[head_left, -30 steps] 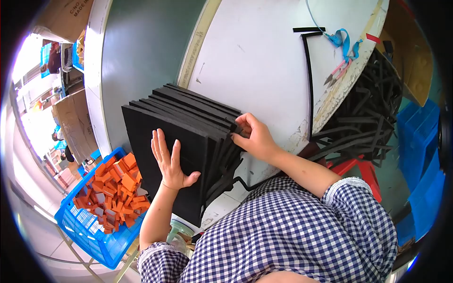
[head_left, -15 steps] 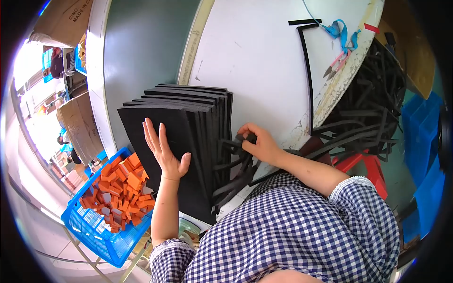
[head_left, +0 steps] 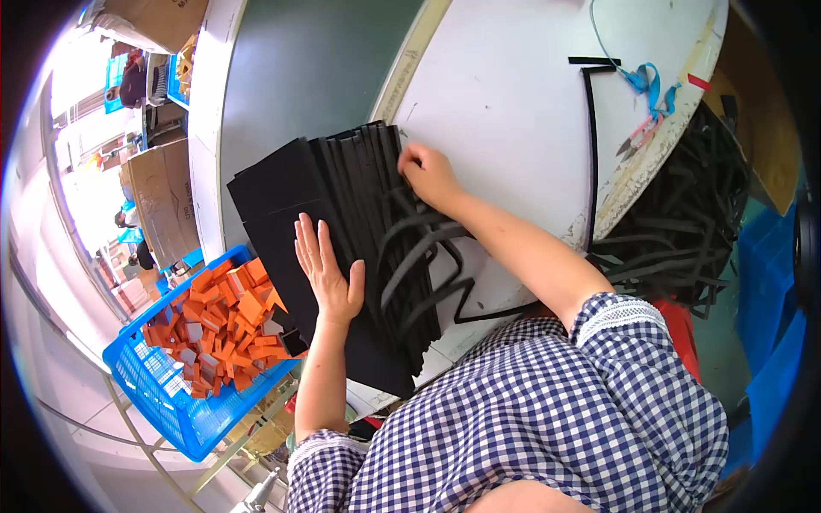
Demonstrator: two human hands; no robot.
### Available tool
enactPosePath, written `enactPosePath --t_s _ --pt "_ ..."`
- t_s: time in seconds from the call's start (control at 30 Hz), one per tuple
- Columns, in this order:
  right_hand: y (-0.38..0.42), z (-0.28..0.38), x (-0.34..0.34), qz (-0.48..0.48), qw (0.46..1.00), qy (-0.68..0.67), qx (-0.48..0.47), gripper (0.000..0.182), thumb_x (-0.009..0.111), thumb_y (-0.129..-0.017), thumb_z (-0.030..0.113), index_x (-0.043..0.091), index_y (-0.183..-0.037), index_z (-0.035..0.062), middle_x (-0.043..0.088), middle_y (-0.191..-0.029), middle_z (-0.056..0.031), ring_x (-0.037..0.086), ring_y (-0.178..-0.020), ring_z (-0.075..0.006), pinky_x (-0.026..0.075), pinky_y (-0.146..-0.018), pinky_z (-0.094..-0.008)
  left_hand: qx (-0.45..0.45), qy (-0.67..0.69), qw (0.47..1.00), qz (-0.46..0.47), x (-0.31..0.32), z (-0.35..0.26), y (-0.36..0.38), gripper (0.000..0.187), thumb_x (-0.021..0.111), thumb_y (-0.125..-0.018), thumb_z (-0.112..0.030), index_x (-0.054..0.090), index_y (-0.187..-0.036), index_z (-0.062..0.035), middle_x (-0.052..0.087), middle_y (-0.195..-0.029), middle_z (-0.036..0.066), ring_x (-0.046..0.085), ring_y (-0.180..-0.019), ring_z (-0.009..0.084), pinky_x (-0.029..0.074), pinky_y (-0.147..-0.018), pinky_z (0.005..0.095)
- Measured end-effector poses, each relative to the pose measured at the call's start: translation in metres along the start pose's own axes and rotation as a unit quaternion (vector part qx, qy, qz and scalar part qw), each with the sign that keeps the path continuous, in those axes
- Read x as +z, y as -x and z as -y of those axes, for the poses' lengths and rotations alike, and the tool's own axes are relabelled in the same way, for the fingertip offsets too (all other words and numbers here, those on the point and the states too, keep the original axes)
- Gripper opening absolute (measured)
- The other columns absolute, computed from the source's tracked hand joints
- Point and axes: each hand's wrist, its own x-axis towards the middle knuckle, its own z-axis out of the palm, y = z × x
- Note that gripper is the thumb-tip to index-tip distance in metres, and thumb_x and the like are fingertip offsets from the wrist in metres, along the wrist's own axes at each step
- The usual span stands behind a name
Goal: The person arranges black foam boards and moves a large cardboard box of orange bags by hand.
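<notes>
A stack of black foam sheets (head_left: 286,184) stands on edge, leaning, on the table. Flat against its front sheet lies my left hand (head_left: 329,278), fingers stretched out. My right hand (head_left: 428,175) is at the far right end of the stack, its fingers curled and pressed together at the sheets' edges; what they grip is too small to make out. Loose black foam strips (head_left: 419,248) hang in loops along the stack's right side, below my right wrist.
A blue basket (head_left: 184,423) of orange blocks (head_left: 227,325) is at left. Scissors (head_left: 637,137) with blue ribbon and a long black strip (head_left: 592,154) lie on the white table (head_left: 505,111). Black scraps (head_left: 676,214) are heaped beyond its right edge.
My right hand has moved away from my body to the far end of the stack. The bundled strips have left its grasp and spread in loops. The sheets' far edges now fan differently.
</notes>
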Motion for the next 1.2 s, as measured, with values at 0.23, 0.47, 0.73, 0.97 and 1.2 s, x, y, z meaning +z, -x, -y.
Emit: enactPosePath --t_s 0.23,0.47,0.73,0.97,1.2 --pt "0.024 -0.002 0.021 -0.057 0.977 0.198 -0.052 0.033 0.067 -0.086 0.026 0.064 -0.097 -0.0047 0.068 -0.089 -0.0235 0.065 -0.090 -0.0425 0.051 -0.079 -0.0492 -0.011 -0.005 1.000 -0.018 0.004 -0.001 -0.002 0.076 0.058 -0.087 -0.032 0.031 -0.151 -0.0018 0.019 -0.160 0.024 0.015 -0.150 0.0412 0.010 -0.120 0.0518" --pt "0.001 -0.024 0.026 -0.027 0.999 0.038 0.009 0.033 0.074 -0.087 0.029 0.061 -0.096 0.0007 0.062 -0.078 -0.0062 0.053 -0.074 -0.0132 0.046 -0.070 -0.0304 -0.026 0.011 0.999 -0.033 0.006 0.001 -0.007 0.076 0.060 -0.085 -0.028 0.032 -0.151 -0.0030 0.020 -0.160 0.024 0.016 -0.149 0.0410 0.011 -0.119 0.0525" --pt "0.015 -0.018 0.024 -0.047 0.998 0.030 -0.002 0.024 0.069 -0.091 0.024 0.059 -0.091 0.0020 0.061 -0.076 -0.0056 0.052 -0.072 -0.0120 0.045 -0.068 -0.0296 -0.028 0.010 0.999 -0.030 0.005 0.001 -0.004 0.077 0.061 -0.084 -0.026 0.031 -0.151 -0.0042 0.020 -0.160 0.024 0.016 -0.149 0.0410 0.010 -0.119 0.0528" --pt "-0.010 -0.032 0.035 -0.084 0.996 -0.002 0.006 0.026 0.068 -0.087 0.015 0.054 -0.104 0.0006 0.061 -0.080 -0.0071 0.056 -0.072 -0.0138 0.047 -0.068 -0.0297 -0.027 0.011 0.999 -0.034 0.007 0.002 -0.003 0.080 0.063 -0.081 -0.024 0.030 -0.152 -0.0044 0.019 -0.161 0.025 0.016 -0.149 0.0414 0.010 -0.119 0.0531" --pt "-0.068 -0.003 0.030 -0.082 0.978 0.147 -0.124 0.032 0.058 -0.081 0.004 0.061 -0.113 0.0021 0.065 -0.086 -0.0106 0.062 -0.073 -0.0234 0.051 -0.070 -0.0342 -0.024 0.009 0.999 -0.025 0.005 0.002 -0.001 0.080 0.062 -0.082 -0.027 0.030 -0.152 -0.0039 0.019 -0.160 0.026 0.015 -0.149 0.0421 0.008 -0.119 0.0528"
